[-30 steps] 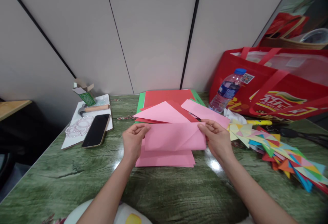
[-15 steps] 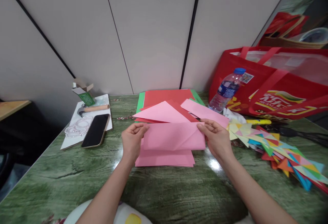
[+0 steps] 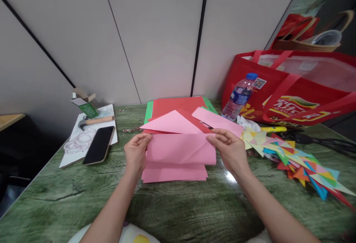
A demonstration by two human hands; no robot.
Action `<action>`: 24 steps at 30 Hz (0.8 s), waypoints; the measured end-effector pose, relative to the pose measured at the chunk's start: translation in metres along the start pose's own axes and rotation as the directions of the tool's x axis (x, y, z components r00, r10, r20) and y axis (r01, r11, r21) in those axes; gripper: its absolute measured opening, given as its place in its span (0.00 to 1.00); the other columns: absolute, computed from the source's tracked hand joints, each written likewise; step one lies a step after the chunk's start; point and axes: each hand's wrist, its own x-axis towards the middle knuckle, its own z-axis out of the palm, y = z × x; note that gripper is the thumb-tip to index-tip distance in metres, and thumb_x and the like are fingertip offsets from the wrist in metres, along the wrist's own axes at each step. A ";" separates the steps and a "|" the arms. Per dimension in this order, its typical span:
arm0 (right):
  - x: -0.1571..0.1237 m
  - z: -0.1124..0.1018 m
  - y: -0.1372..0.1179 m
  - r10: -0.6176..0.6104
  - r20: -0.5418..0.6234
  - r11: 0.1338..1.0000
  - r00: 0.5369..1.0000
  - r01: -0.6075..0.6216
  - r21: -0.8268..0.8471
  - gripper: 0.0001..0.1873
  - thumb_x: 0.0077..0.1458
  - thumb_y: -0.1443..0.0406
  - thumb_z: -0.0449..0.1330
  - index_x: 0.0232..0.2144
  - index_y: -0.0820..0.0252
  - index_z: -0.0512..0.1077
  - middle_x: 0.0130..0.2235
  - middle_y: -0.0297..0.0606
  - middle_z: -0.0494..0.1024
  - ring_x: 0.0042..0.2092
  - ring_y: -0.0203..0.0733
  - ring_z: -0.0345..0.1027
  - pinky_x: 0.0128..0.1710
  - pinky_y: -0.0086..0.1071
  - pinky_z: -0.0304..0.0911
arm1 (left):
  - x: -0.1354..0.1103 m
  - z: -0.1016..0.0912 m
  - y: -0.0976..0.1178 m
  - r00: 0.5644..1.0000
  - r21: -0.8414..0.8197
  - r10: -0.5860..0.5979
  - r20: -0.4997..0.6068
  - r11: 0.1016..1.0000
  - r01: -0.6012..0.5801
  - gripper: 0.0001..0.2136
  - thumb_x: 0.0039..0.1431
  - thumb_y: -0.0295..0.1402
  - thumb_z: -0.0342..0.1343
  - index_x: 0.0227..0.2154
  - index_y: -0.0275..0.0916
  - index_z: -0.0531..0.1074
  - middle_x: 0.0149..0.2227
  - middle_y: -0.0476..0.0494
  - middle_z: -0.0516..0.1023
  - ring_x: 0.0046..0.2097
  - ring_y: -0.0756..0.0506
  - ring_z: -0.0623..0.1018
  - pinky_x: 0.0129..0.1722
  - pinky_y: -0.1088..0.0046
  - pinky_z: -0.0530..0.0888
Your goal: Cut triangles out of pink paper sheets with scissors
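A folded sheet of pink paper [image 3: 178,148] is stretched between my hands, with a slanting crease on its right half. My left hand [image 3: 137,151] pinches its upper left corner between thumb and fingers. At the upper right corner my right hand [image 3: 229,146] pinches it the same way. Below and behind it lie more pink sheets [image 3: 174,173] on the table. Just beyond are a pink triangle of paper [image 3: 174,122] and a pink strip [image 3: 218,120], both resting over red paper [image 3: 178,105] with green sheets under it.
At left, a phone [image 3: 99,145], a small hammer [image 3: 97,121], a coiled clear cord [image 3: 78,141] and a green box [image 3: 86,105] sit on a white board. To the right are a water bottle [image 3: 239,96], a red bag [image 3: 278,87], a yellow marker [image 3: 274,129] and colourful folded paper pieces [image 3: 300,161].
The view has shifted slightly, so everything appears a little farther left. Both hands keep their pinch on the folded pink paper, which looks about the same.
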 end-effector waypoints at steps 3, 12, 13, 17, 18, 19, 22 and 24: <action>-0.001 0.000 -0.002 -0.001 -0.005 1.000 1.000 0.001 -0.011 0.20 0.34 0.61 0.72 0.33 0.58 0.74 0.28 0.34 0.81 0.29 0.38 0.73 0.32 0.32 0.69 | 0.000 0.001 0.002 1.000 -0.004 -0.006 -0.001 1.000 0.006 0.10 0.29 0.29 0.69 0.20 0.35 0.76 0.17 0.52 0.75 0.19 0.55 0.69 0.20 0.81 0.64; 0.002 -0.004 -0.004 0.052 0.039 0.999 0.998 -0.051 -0.016 0.22 0.32 0.62 0.73 0.34 0.58 0.74 0.28 0.36 0.82 0.31 0.39 0.75 0.35 0.33 0.69 | 0.002 0.000 0.008 1.000 0.042 0.007 0.008 0.999 -0.007 0.09 0.29 0.28 0.69 0.19 0.35 0.76 0.16 0.51 0.75 0.18 0.56 0.67 0.18 0.82 0.62; 0.002 -0.004 -0.004 0.060 0.042 0.998 0.997 -0.059 -0.024 0.22 0.32 0.62 0.73 0.34 0.58 0.74 0.28 0.36 0.82 0.31 0.39 0.75 0.35 0.33 0.69 | 0.002 -0.001 0.009 1.000 0.048 0.008 0.011 0.999 -0.008 0.09 0.29 0.28 0.69 0.19 0.35 0.77 0.16 0.51 0.75 0.18 0.56 0.67 0.18 0.82 0.62; 0.004 -0.006 -0.004 0.068 0.039 0.996 0.997 -0.066 -0.056 0.23 0.31 0.61 0.73 0.34 0.59 0.75 0.28 0.36 0.81 0.30 0.39 0.74 0.34 0.34 0.69 | 0.003 -0.001 0.010 1.000 0.061 0.007 0.025 0.998 -0.009 0.09 0.29 0.28 0.69 0.19 0.35 0.77 0.16 0.51 0.75 0.18 0.56 0.67 0.19 0.82 0.62; 0.004 -0.006 -0.004 0.066 0.039 0.996 0.997 -0.064 -0.062 0.23 0.31 0.61 0.73 0.34 0.59 0.75 0.27 0.36 0.81 0.29 0.39 0.74 0.34 0.34 0.69 | 0.003 -0.001 0.010 1.000 0.063 0.005 0.029 0.998 -0.007 0.09 0.29 0.28 0.69 0.19 0.35 0.77 0.16 0.51 0.75 0.18 0.56 0.67 0.19 0.82 0.62; 0.004 -0.007 -0.004 0.066 0.041 0.996 0.997 -0.063 -0.065 0.23 0.31 0.61 0.73 0.34 0.59 0.75 0.27 0.36 0.81 0.29 0.39 0.74 0.33 0.34 0.69 | 0.003 -0.001 0.010 1.000 0.064 0.004 0.031 0.998 -0.006 0.09 0.29 0.28 0.69 0.19 0.35 0.77 0.16 0.51 0.75 0.18 0.56 0.67 0.19 0.81 0.62; 0.004 -0.007 -0.005 0.067 0.049 0.996 0.997 -0.064 -0.066 0.23 0.31 0.61 0.73 0.34 0.60 0.75 0.27 0.36 0.81 0.29 0.39 0.73 0.33 0.34 0.69 | 0.003 -0.001 0.010 0.999 0.070 -0.001 0.036 0.998 -0.002 0.09 0.29 0.29 0.68 0.19 0.36 0.77 0.16 0.51 0.75 0.18 0.56 0.67 0.19 0.81 0.63; 0.004 -0.007 -0.006 0.069 0.052 0.996 0.996 -0.066 -0.062 0.23 0.31 0.62 0.73 0.34 0.60 0.75 0.27 0.36 0.81 0.29 0.39 0.73 0.32 0.33 0.69 | 0.003 -0.001 0.011 0.999 0.074 -0.002 0.038 0.997 0.000 0.09 0.29 0.29 0.68 0.19 0.36 0.76 0.16 0.51 0.75 0.18 0.55 0.68 0.19 0.81 0.63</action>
